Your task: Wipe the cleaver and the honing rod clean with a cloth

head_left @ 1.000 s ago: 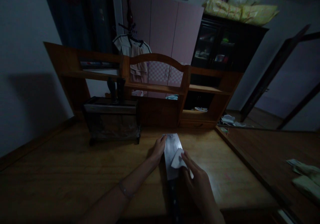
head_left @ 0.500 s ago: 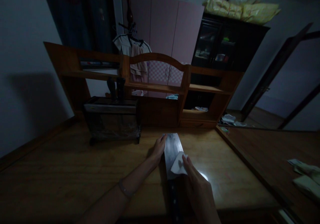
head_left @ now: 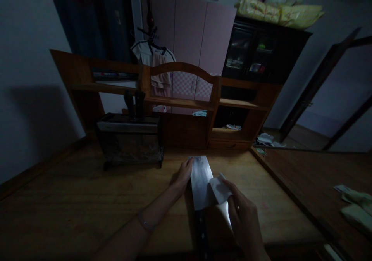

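Note:
A cleaver [head_left: 201,181] with a broad steel blade and a dark riveted handle points away from me above the wooden desk. My left hand [head_left: 184,172] grips the blade along its left edge near the far end, the thumb on the blade's face. In my right hand [head_left: 242,210] is a folded white tissue [head_left: 221,189], pinched between thumb and fingers. The tissue lies at the blade's right edge; whether it touches the steel I cannot tell. Nobody holds the handle, which reaches down toward the lower edge of the view.
A knife block [head_left: 130,139] with two black-handled knives stands at the back left of the desk [head_left: 87,199]. Behind it rises a wooden shelf unit [head_left: 183,105]. To the right, a lower brown surface [head_left: 308,175] carries some pale cloth [head_left: 357,206].
My right hand has moved right with the tissue, from the middle of the blade to its right edge. My left hand and the cleaver stay where they were.

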### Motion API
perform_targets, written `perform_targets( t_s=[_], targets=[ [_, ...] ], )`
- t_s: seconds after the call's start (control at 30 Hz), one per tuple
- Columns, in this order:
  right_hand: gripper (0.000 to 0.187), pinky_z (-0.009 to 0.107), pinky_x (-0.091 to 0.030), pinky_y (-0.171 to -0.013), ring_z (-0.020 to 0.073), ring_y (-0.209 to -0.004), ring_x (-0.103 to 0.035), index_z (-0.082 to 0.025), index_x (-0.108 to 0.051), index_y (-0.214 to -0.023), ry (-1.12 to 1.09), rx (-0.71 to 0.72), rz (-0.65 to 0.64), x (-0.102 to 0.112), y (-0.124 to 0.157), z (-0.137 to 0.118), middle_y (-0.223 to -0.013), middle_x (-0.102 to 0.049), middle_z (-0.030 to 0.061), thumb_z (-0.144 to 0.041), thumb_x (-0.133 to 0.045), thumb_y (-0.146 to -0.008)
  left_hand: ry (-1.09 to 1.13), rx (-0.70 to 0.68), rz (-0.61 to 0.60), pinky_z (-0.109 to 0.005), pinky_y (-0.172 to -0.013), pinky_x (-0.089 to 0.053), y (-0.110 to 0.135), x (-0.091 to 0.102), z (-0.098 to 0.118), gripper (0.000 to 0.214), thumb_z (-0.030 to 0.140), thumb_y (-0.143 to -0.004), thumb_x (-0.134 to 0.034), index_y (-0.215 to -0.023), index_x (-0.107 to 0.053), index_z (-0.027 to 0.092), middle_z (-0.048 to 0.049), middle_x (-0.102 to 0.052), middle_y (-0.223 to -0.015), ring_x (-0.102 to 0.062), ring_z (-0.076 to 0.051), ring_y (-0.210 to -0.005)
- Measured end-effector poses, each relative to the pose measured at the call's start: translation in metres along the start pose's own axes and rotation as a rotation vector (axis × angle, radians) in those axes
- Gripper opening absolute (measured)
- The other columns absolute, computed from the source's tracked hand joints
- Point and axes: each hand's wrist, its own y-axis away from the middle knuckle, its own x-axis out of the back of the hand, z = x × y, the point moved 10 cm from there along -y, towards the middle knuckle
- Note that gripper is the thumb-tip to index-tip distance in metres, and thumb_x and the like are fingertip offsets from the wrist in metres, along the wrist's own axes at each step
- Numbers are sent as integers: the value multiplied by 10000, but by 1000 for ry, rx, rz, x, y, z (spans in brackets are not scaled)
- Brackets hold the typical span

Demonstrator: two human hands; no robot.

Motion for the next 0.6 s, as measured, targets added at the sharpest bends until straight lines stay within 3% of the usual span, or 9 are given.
perform_targets(
  t_s=[0.3,0.43,0.6],
  targets=[
    [489,351,-455,-972,190,-1206,-522,-254,-439,-1357,-33,-13,-3,-3,3,3,-1335,-536,45,-149,-339,-889,13,25,-32,-233,-551,-386,1,-4,-1,432,576,-699,-600,-797,-635,157,-20,-616,-675,-532,-141,-569],
    [493,290,-510,-854,191,-1105,-600,-272,-462,-1343,-74,-72,26,4,5,4,-1271,-594,35,-143,-346,-882,18,20,-52,-225,-539,-385,4,-7,2,439,576,-722,-587,-816,-634,149,-15,-610,-676,-523,-127,-557],
    [438,225,-530,-687,189,-897,-684,-255,-598,-1222,-147,-111,111,18,6,4,-1075,-704,34,-151,-380,-857,36,13,-62,-227,-554,-386,4,-8,3,428,574,-726,-587,-794,-630,154,-14,-613,-675,-525,-126,-568]
  ],
)
